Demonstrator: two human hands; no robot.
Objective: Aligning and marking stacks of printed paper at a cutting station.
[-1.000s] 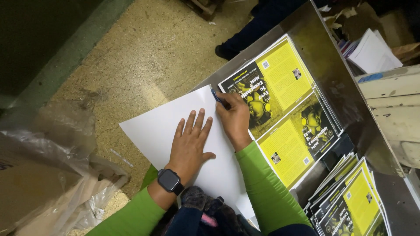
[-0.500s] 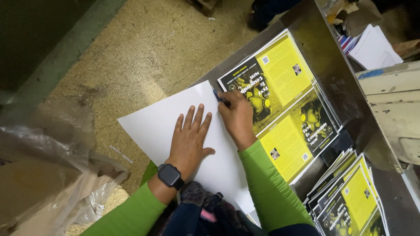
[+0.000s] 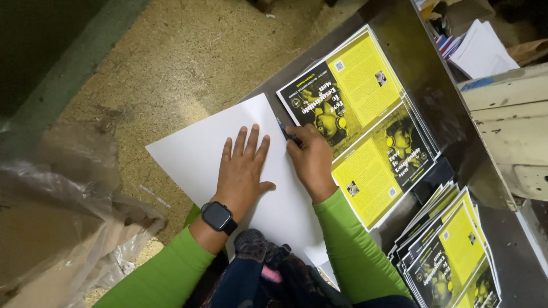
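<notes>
Little changed since a second ago: both hands in the same places. Left hand (image 3: 242, 171) flat, fingers spread, pressing on a white sheet (image 3: 194, 151) overhanging the table's left edge. Right hand (image 3: 311, 159) closed around a dark pen (image 3: 287, 133), tip at the sheet's right edge. Just right, a stack of yellow-and-black printed covers (image 3: 371, 114) on the metal table (image 3: 434, 102); nearer right, more fanned covers (image 3: 456, 251).

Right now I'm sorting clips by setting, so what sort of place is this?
Probably a print shop or bindery. Stacks of yellow-and-black printed cover sheets lie on a metal worktable, more cover stacks sit alongside, and the floor is rough concrete.
</notes>
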